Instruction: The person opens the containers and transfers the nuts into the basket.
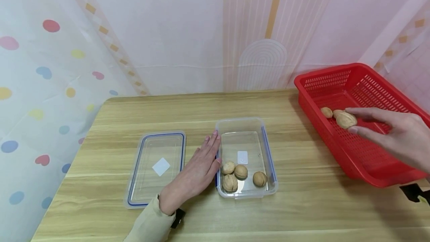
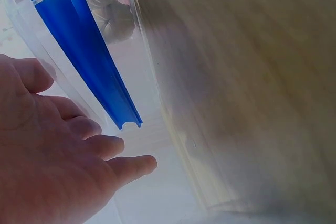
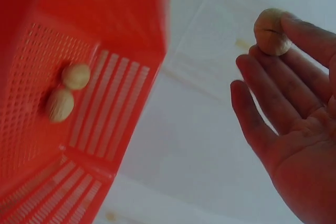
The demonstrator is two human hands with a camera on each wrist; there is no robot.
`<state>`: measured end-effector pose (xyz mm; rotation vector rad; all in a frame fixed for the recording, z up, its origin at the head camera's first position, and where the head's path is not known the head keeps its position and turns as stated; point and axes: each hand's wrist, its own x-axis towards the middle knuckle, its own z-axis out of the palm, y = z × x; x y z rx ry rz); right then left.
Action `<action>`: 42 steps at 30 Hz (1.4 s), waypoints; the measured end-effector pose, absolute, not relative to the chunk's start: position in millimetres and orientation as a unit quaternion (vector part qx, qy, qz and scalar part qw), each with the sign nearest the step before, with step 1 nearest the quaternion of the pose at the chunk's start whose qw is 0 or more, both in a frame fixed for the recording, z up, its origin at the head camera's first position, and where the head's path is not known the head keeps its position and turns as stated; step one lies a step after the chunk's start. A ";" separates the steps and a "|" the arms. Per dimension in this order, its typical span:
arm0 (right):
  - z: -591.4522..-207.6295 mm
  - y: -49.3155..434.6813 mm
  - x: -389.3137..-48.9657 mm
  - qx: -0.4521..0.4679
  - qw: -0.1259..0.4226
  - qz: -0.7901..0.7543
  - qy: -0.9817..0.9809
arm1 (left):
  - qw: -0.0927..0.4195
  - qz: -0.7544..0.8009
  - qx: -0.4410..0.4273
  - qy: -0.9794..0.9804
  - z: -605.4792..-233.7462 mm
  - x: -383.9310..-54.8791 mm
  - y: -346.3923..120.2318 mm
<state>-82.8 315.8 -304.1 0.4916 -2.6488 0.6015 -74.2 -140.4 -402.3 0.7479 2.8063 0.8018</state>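
Between thumb and fingertips my right hand (image 1: 399, 133) pinches a walnut (image 1: 346, 120), held above the near left side of a red plastic basket (image 1: 357, 171). The right wrist view shows the same walnut (image 3: 272, 31) at the fingertips, apart from the basket. Two more walnuts (image 3: 63, 92) lie inside the basket. My left hand (image 1: 198, 171) rests with straight fingers against the left wall of a clear plastic container (image 1: 246, 122). Several walnuts (image 1: 240, 171) sit in the near part of that container. A blue clip (image 2: 86, 59) on its side shows in the left wrist view.
A clear lid (image 1: 147, 182) with a blue seal and a white label lies left of the container, partly behind the left forearm. The wooden table (image 1: 201, 111) meets a patterned cloth (image 1: 168, 47) at the back.
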 end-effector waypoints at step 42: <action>-327.1 353.6 -178.2 0.170 -0.065 0.165 -0.969 | 0.075 0.256 0.241 0.933 -399.1 -73.1 -139.9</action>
